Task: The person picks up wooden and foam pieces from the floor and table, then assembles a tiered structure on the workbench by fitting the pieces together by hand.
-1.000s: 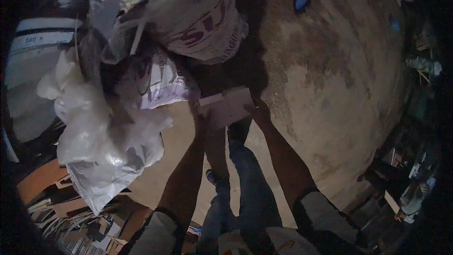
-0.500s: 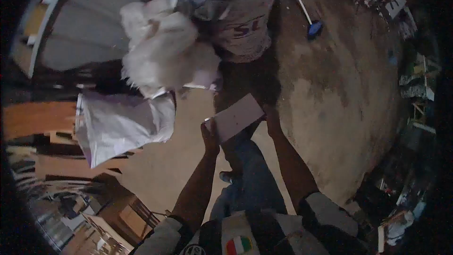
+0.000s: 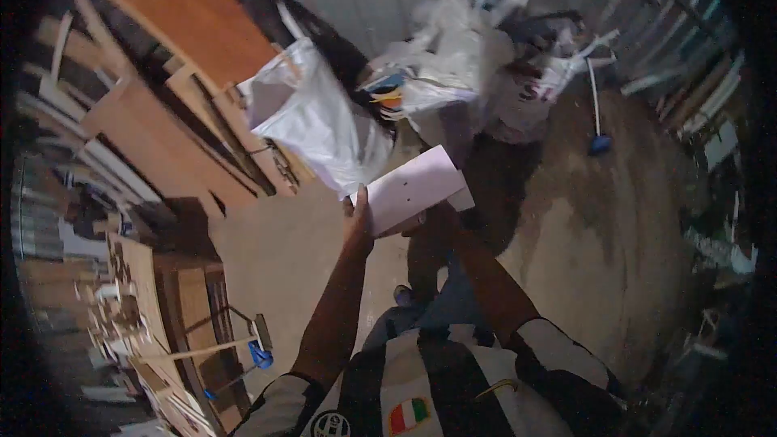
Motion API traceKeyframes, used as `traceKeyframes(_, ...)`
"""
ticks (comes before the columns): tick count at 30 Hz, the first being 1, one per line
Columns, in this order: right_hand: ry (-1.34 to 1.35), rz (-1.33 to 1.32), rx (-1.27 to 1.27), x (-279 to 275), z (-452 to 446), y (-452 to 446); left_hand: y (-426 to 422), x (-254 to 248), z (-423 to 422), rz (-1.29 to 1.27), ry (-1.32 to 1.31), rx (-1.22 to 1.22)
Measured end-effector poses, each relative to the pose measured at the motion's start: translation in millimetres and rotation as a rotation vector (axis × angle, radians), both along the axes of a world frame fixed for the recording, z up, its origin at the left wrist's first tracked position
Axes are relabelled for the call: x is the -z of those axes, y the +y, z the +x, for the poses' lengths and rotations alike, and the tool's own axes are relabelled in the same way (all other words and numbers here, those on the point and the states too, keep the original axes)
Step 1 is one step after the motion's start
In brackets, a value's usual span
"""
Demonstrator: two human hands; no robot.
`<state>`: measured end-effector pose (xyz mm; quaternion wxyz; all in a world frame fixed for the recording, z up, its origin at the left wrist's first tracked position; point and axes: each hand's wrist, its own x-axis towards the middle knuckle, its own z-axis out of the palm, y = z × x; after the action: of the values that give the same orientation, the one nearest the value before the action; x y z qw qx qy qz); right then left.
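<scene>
A pale rectangular board (image 3: 417, 186) with small dark holes is held out before me, tilted with its right end farther away. My left hand (image 3: 357, 217) grips its left end, thumb on the upper face. Below the near edge is my right hand (image 3: 433, 221), closed on the board from underneath, its fingers partly hidden. A second pale edge (image 3: 461, 197) shows under the board's right end; whether it is a separate piece I cannot tell. Just beyond the left hand stands an open white sack (image 3: 324, 125).
Wooden planks (image 3: 162, 142) lean at the left, with a wooden workbench (image 3: 174, 307) nearer me. Stuffed plastic bags (image 3: 457, 53) and a printed sack (image 3: 522, 105) stand against the metal wall. A blue-headed long-handled tool (image 3: 599, 144) leans at the right.
My view has turned left, bringing the planks and workbench further in. My right hand has shifted from the board's right end to beneath its near edge. The board stays held.
</scene>
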<state>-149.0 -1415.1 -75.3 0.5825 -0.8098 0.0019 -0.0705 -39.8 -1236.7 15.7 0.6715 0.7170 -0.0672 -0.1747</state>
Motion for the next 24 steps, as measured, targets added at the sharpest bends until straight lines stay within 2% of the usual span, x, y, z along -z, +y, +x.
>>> traceKeyframes(2,-0.109,-0.085,-0.084,-31.9,21.5,35.3,40.5,-45.4,6.9,-0.019,0.347,-0.147)
traceKeyframes(3,-0.168,-0.132,-0.122,-49.1,31.4,53.9,73.7,20.3,29.2,-0.255,0.307,-0.206)
traceKeyframes(4,-0.207,-0.157,-0.139,-62.7,43.3,67.6,84.4,-5.5,27.9,-0.268,0.296,-0.232)
traceKeyframes(6,-0.235,-0.152,-0.158,-99.9,56.7,108.0,116.2,-67.7,23.3,-0.102,0.329,-0.317)
traceKeyframes(7,-0.139,-0.059,-0.142,-119.9,57.0,132.4,140.5,-82.2,27.2,-0.066,0.276,-0.326)
traceKeyframes(10,-0.227,-0.042,-0.179,-146.1,71.0,183.6,187.4,-145.2,22.9,-0.075,0.212,-0.332)
traceKeyframes(12,-0.257,-0.029,-0.23,-164.8,83.0,198.0,207.0,-152.3,36.2,-0.258,0.244,-0.352)
traceKeyframes(14,-0.287,-0.018,-0.276,-180.8,94.6,218.0,232.7,-167.8,36.2,-0.296,0.233,-0.351)
traceKeyframes(16,-0.289,-0.071,-0.21,-192.7,105.0,240.4,259.9,-194.2,33.4,-0.323,0.237,-0.319)
traceKeyframes(18,-0.251,-0.007,-0.286,-206.2,121.7,245.5,267.4,-219.7,27.4,-0.341,0.242,-0.288)
traceKeyframes(20,-0.213,0.055,-0.37,-242.7,129.0,254.0,270.5,-247.0,20.3,-0.39,0.12,-0.452)
traceKeyframes(21,-0.198,0.169,-0.39,-226.7,145.8,258.7,275.8,-253.8,21.2,-0.413,0.025,-0.437)
traceKeyframes(22,-0.172,0.048,-0.349,-239.1,150.3,259.9,273.7,-289.6,4.4,-0.173,-0.048,-0.509)
traceKeyframes(23,-0.166,0.115,-0.417,-243.0,162.7,263.1,292.5,-276.6,20.6,-0.139,-0.155,-0.471)
traceKeyframes(24,-0.158,0.183,-0.483,-248.4,173.0,268.3,301.9,-284.5,29.1,-0.102,-0.262,-0.43)
